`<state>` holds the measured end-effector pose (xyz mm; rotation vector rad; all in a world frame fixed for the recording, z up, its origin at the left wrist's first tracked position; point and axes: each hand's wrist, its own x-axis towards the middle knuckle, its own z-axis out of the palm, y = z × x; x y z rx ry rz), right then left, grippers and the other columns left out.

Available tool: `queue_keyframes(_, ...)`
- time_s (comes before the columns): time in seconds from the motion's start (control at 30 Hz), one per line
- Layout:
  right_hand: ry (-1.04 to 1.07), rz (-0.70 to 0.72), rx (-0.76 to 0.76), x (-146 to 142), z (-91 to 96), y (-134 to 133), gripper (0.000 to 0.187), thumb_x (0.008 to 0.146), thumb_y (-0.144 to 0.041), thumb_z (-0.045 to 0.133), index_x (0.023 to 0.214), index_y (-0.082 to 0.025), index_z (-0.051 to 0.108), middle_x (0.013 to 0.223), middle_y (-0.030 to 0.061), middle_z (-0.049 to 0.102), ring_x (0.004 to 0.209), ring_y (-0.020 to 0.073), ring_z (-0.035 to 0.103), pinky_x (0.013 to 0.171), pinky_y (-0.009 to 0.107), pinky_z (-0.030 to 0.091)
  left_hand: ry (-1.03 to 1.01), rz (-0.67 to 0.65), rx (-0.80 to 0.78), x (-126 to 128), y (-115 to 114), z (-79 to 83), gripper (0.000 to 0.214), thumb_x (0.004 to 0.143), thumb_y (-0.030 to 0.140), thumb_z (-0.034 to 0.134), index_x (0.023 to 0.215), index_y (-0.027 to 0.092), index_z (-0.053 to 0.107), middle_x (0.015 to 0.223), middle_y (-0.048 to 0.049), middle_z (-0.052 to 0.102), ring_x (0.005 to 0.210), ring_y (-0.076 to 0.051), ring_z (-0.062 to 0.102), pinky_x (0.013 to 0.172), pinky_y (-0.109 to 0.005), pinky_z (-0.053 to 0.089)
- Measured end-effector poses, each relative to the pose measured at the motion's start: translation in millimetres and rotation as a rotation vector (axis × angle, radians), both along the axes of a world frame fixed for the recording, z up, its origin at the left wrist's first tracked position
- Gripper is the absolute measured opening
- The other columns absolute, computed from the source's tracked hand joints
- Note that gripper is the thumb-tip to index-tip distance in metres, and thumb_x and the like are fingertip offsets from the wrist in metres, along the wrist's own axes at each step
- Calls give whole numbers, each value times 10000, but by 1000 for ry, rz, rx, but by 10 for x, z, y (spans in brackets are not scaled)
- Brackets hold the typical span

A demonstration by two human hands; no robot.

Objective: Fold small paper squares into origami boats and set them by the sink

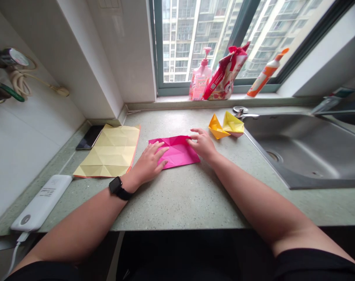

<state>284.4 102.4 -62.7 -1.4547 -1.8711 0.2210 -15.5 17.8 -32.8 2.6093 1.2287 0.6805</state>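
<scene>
A sheet of pink origami paper with creases lies on the counter between my hands, its far edge folded up a little. My left hand rests on its left side, fingers spread across it. At the far right corner is my right hand, its fingers apart and touching the upper edge; whether the thumb pinches the paper is hidden. Two folded paper boats stand beyond my right hand, an orange paper boat and a yellow paper boat. Left of my left hand lies a stack of creased yellow paper.
A phone lies partly beside the yellow paper, and a white power bank with a cable sits at the left. The steel sink is on the right. A pump bottle, a red bag and an orange-white bottle line the windowsill.
</scene>
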Motion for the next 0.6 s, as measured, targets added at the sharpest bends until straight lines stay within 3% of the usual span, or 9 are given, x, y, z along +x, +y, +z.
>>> queue_keyframes(0.17,-14,-9,1,48,28,2,96,888,-321,808,816,-259,824,1378,124,712,1333,374,630,1226,603,466,109,-10,-50,69,66,-125,586,1108,447,563,1634,191,525,1739,-189,459,1664,-392,352,1386,-666,229)
queue_keyframes(0.4,-54,-74,28,20,72,-27,127,903,-317,770,796,-250,778,1381,136,696,1324,392,616,1214,640,458,187,-1,-113,76,67,-126,601,1130,471,501,1653,175,512,1791,-193,379,1686,-394,317,1392,-628,220)
queue_keyframes(0.47,-47,-122,55,4,104,-35,87,909,-295,748,929,-231,804,1360,159,702,1315,398,623,1202,640,470,201,2,-127,84,65,-120,596,1137,487,478,1652,190,516,1792,-179,386,1687,-381,320,1390,-623,226)
queue_keyframes(0.6,-10,-93,198,-57,225,-109,486,942,-270,699,1414,-151,689,1338,199,720,1292,382,656,1180,608,508,217,11,-144,94,60,-106,569,1143,489,457,1635,216,542,1775,-155,426,1676,-355,350,1391,-609,234)
